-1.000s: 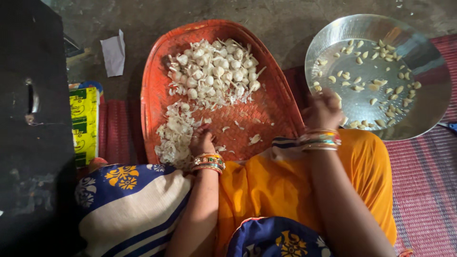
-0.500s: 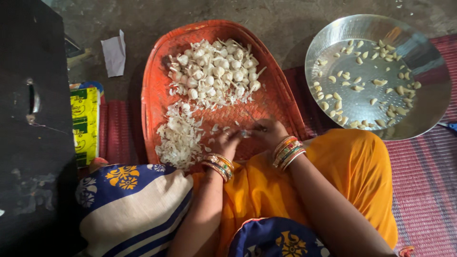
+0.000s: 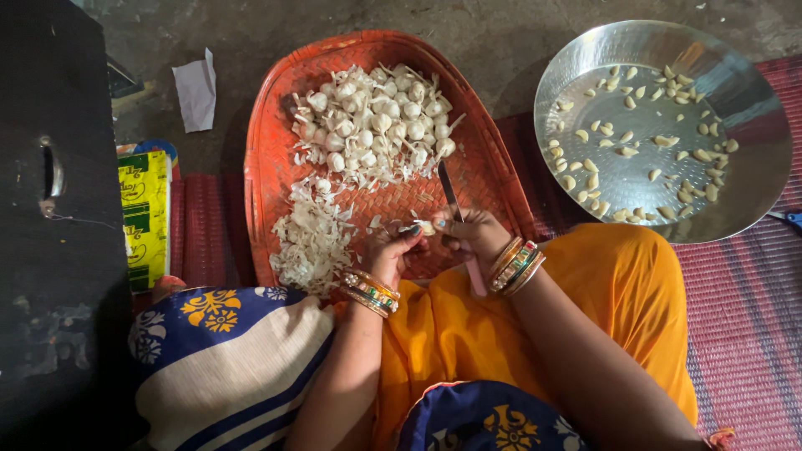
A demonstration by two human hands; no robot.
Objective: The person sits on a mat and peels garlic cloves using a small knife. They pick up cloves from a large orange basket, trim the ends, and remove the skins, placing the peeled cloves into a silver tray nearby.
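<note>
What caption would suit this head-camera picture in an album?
Left hand holding a garlic clove, right hand gripping a small knife, over an orange woven tray.

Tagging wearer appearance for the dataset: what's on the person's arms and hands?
Both forearms are bare, no sleeves or gloves. Each wrist carries a stack of bangles, gold mixed with red and green bands: one stack at the left hand, one at the right hand. The fingernails look painted dark teal. No watch visible; rings cannot be made out.

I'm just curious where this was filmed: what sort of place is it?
Probably a home floor used for kitchen prep. The person sits on a striped woven mat over bare concrete, with an orange woven tray of garlic bulbs and a steel plate of peeled cloves.
</note>
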